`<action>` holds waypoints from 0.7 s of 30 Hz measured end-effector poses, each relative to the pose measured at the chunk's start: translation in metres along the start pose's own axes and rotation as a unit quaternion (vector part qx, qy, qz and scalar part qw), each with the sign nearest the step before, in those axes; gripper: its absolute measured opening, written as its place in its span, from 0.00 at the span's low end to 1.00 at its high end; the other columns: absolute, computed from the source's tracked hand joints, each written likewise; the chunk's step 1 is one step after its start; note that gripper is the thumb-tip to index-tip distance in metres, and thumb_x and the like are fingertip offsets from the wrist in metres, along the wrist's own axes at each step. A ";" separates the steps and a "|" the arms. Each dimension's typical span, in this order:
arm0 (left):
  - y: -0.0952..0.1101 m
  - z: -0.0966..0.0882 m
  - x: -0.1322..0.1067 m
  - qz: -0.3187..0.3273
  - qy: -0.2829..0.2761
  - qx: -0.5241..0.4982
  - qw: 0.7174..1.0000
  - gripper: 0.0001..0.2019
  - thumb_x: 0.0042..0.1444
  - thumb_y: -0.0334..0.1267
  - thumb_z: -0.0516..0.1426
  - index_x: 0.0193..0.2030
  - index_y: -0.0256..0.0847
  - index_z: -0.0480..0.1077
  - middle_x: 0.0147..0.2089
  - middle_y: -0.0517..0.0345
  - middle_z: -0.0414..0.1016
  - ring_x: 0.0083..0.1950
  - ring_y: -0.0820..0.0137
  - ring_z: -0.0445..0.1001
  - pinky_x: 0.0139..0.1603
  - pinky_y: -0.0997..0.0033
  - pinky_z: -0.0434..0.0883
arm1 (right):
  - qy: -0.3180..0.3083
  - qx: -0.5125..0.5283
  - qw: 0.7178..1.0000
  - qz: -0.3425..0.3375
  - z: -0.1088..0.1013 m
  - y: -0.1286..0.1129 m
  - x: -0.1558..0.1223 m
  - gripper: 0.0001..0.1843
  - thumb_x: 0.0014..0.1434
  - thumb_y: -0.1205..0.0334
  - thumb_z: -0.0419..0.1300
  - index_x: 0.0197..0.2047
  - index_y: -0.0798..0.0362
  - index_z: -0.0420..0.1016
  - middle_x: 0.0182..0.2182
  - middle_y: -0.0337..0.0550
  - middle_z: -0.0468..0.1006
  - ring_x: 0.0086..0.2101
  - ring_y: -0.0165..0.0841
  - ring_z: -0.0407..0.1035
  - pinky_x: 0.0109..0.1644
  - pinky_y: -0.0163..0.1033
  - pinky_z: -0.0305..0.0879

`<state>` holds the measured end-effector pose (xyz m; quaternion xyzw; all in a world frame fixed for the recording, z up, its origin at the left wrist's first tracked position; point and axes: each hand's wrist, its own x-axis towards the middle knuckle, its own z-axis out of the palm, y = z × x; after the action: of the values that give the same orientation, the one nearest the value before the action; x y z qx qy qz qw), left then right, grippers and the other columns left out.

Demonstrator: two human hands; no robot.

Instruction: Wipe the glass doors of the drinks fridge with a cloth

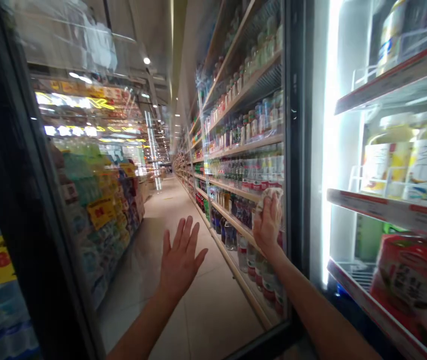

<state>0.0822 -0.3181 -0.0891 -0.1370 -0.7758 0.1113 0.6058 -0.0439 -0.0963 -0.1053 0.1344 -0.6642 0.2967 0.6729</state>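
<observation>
Your left hand (pixel 180 260) lies flat on the smooth, glossy glass door (pixel 130 165); your right hand (pixel 267 226) holds a pale, soft-looking cloth (pixel 272 194); door frame (pixel 296 150) matt black, wire rails (pixel 353 176) white, glossy

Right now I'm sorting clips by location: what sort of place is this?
Most likely a supermarket: shelves of bottled drinks line an aisle, a lit cooler stands with its glass door open, and a yellow price tag marks stacked goods.
</observation>
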 end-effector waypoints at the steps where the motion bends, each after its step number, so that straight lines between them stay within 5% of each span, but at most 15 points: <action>1: -0.001 -0.001 0.006 -0.001 0.003 0.002 1.000 0.32 0.60 0.46 0.51 0.68 0.38 0.46 0.64 0.43 0.59 0.68 0.62 0.52 0.68 0.53 0.41 | -0.006 0.007 1.000 -0.009 0.001 -0.009 -0.001 0.35 0.62 0.64 0.46 0.69 0.48 0.35 0.68 0.49 0.43 0.66 0.46 0.38 0.63 0.62 0.46; 4: -0.005 -0.001 0.022 -0.007 0.001 0.011 1.000 0.32 0.60 0.47 0.50 0.67 0.36 0.48 0.65 0.42 0.57 0.68 0.61 0.52 0.68 0.52 0.41 | -0.070 0.035 0.990 -0.115 0.002 -0.040 -0.015 0.36 0.60 0.65 0.47 0.69 0.49 0.36 0.67 0.47 0.47 0.66 0.45 0.37 0.64 0.60 0.46; 7: -0.009 0.001 0.029 -0.008 -0.006 0.017 1.000 0.32 0.60 0.46 0.50 0.67 0.36 0.47 0.65 0.42 0.56 0.68 0.60 0.52 0.68 0.52 0.41 | -0.111 0.042 0.972 -0.204 -0.002 -0.043 -0.020 0.37 0.59 0.66 0.48 0.69 0.46 0.39 0.66 0.44 0.53 0.66 0.42 0.40 0.65 0.55 0.47; 12: -0.011 0.002 0.025 -0.009 -0.018 0.010 1.000 0.34 0.59 0.48 0.51 0.68 0.37 0.43 0.65 0.43 0.57 0.68 0.60 0.52 0.68 0.52 0.41 | -0.008 -0.005 0.999 -0.043 -0.001 -0.001 0.011 0.34 0.62 0.65 0.47 0.69 0.46 0.39 0.67 0.47 0.48 0.66 0.43 0.41 0.64 0.59 0.48; 15: -0.010 0.003 0.024 -0.011 -0.016 0.008 1.000 0.35 0.59 0.49 0.51 0.68 0.37 0.43 0.66 0.43 0.56 0.68 0.60 0.53 0.68 0.52 0.41 | 0.015 -0.004 1.000 -0.007 0.004 -0.009 0.019 0.34 0.62 0.64 0.46 0.69 0.49 0.37 0.68 0.50 0.44 0.66 0.45 0.40 0.63 0.61 0.48; 18: -0.011 0.003 0.026 -0.003 -0.006 0.017 1.000 0.33 0.60 0.48 0.50 0.68 0.36 0.45 0.65 0.43 0.57 0.67 0.59 0.55 0.67 0.52 0.42 | -0.052 0.017 0.991 -0.123 0.002 -0.031 0.008 0.36 0.61 0.64 0.48 0.69 0.48 0.38 0.67 0.48 0.48 0.66 0.44 0.39 0.64 0.59 0.47; 21: -0.012 0.001 0.026 0.005 0.002 0.033 0.999 0.31 0.61 0.46 0.49 0.67 0.35 0.47 0.64 0.43 0.59 0.66 0.59 0.57 0.67 0.52 0.43 | -0.090 0.024 0.974 -0.208 -0.004 -0.026 0.006 0.36 0.60 0.65 0.49 0.69 0.46 0.39 0.65 0.45 0.54 0.66 0.41 0.42 0.65 0.55 0.48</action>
<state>0.0739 -0.3198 -0.0615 -0.1207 -0.7696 0.1392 0.6113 -0.0265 -0.1130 -0.0943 0.3120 -0.6720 0.1525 0.6541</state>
